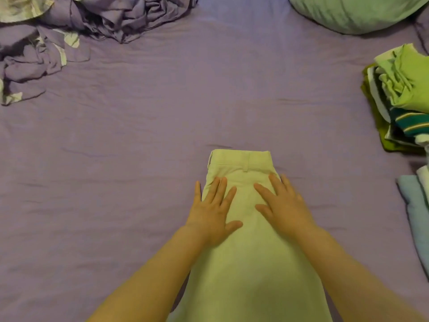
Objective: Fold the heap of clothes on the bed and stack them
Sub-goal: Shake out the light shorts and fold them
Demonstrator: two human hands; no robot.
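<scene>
Head view shows both sets of fingers straight and spread, grasping nothing, pressed flat on a pair of pale khaki trousers. Left hand lies on the trousers' left edge, its outer finger over the purple bed sheet; right hand lies on their right side. Trousers lie folded lengthwise, waistband farthest from the person, legs running toward the person. Well right of the trousers sits a stack of folded clothes, green on top, with pale blue folded fabric nearer. Far beyond the trousers to the left lies a crumpled purple bedding heap; far beyond them to the right, a light green pillow.
</scene>
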